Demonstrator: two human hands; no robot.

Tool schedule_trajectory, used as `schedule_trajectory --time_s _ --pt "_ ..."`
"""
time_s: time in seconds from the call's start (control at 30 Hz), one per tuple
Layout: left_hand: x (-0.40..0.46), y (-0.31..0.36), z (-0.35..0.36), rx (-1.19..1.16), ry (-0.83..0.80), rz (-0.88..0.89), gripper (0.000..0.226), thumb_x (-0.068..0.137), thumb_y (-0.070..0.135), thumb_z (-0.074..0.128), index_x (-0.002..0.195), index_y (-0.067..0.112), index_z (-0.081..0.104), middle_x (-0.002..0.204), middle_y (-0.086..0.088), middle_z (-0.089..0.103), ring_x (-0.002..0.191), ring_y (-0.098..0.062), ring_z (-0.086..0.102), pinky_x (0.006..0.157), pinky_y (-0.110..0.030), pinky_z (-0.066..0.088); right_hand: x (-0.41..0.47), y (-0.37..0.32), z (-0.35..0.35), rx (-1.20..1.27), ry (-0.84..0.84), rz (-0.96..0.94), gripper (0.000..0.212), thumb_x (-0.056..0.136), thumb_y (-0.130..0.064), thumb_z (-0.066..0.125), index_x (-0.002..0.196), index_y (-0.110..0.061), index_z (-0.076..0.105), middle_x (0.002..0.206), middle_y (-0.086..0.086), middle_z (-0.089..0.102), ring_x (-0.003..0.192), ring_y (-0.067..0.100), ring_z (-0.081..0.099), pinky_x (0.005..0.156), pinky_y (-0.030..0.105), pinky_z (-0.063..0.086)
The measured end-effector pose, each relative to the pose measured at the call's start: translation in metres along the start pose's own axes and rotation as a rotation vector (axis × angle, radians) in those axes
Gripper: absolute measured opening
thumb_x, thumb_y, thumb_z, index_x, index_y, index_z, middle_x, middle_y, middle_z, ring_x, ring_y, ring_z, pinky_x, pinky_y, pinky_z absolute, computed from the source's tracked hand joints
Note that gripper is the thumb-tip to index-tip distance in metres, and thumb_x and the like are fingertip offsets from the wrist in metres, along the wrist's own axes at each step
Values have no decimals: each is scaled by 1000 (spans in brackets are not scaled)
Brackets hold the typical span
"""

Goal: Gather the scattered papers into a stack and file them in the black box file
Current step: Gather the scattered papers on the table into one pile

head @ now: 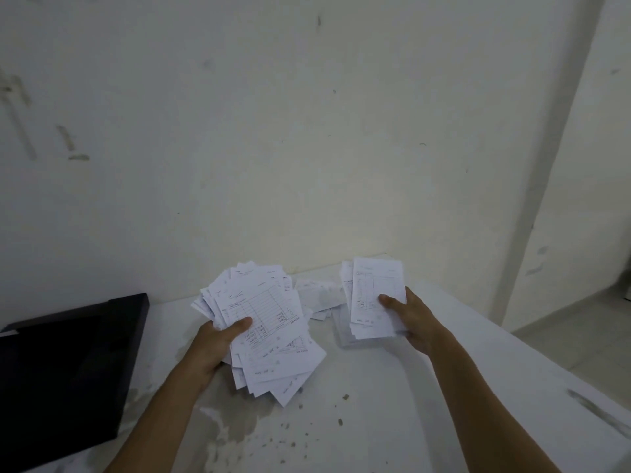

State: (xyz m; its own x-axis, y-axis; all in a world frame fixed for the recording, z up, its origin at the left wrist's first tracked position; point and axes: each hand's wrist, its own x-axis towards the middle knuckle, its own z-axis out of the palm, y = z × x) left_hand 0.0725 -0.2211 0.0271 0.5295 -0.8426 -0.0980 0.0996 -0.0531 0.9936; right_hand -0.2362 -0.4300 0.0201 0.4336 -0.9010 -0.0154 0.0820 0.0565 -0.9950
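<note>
My left hand (218,339) grips a thick, fanned bundle of white printed slips (266,322) above the middle of the table. My right hand (409,319) holds a smaller, neater stack of slips (375,295), thumb on top. Between the two bundles, a few loose papers (319,295) lie flat on the table by the wall. The black box file (68,363) lies open at the left of the table, a little left of my left forearm.
The white table (341,431) is stained and speckled near its front. A scuffed white wall (307,131) rises right behind it. The table's right edge drops to the floor (580,329).
</note>
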Motion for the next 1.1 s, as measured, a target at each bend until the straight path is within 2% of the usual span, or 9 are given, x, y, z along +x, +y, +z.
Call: schedule_trajectory --time_s 0.2,0.33,0.5,0.6,0.67,0.77,0.9,1.0,1.1 --pt "-16 2 -7 64 -3 33 27 84 21 76 110 21 69 111 -3 74 101 -23 70 89 -40 56 -30 -19 38 92 -149 -68 41 94 -14 65 135 -15 56 127 10 70 116 33 67 98 52 55" --pt "-30 1 -5 27 -20 39 24 85 19 75 109 22 69 109 -2 74 98 -21 71 83 -35 57 -43 -19 87 34 -255 -67 35 96 -11 64 131 -13 59 125 9 72 113 31 69 98 48 55" --pt "-48 0 0 -76 -69 30 39 83 23 76 121 19 67 116 -5 74 104 -25 71 92 -46 56 -52 2 140 -153 -208 -16 40 96 -24 67 133 -17 56 125 7 69 113 29 67 99 50 54" --pt "-61 4 1 -72 -75 42 37 85 32 72 120 22 67 112 -4 75 103 -24 72 86 -41 57 -67 9 156 -199 -199 -22 44 96 -28 67 136 -22 52 126 0 65 108 19 63 85 31 53" --pt "-69 4 1 -55 -85 12 34 84 40 72 115 24 68 107 -1 77 100 -23 73 82 -38 58 -77 12 161 -238 -166 -51 46 96 -27 67 138 -23 50 125 -5 61 109 15 60 85 26 50" --pt "-75 1 -2 8 -57 12 32 81 33 77 111 21 69 106 -3 76 96 -22 73 82 -37 58 -86 17 167 -287 -139 -86 47 94 -27 68 137 -26 48 129 -4 60 117 20 59 97 35 53" --pt "-76 -6 -9 79 -26 27 21 86 19 74 106 24 68 118 -6 72 100 -22 70 92 -40 55 -90 13 161 -296 -142 -107 45 96 -36 65 136 -28 49 117 3 65 104 17 65 91 35 57" --pt "-74 -12 -13 82 -8 38 31 87 18 73 117 18 66 122 -7 70 105 -22 68 99 -40 51 -79 14 140 -392 -24 -121 42 96 -43 63 133 -26 55 106 7 68 95 17 64 83 33 54" --pt "-68 -16 -18 85 23 40 33 87 18 73 119 14 66 122 -8 70 106 -24 68 99 -41 51 -55 23 110 -667 290 -110 45 91 -52 64 126 -23 62 115 4 65 111 25 60 90 35 47"
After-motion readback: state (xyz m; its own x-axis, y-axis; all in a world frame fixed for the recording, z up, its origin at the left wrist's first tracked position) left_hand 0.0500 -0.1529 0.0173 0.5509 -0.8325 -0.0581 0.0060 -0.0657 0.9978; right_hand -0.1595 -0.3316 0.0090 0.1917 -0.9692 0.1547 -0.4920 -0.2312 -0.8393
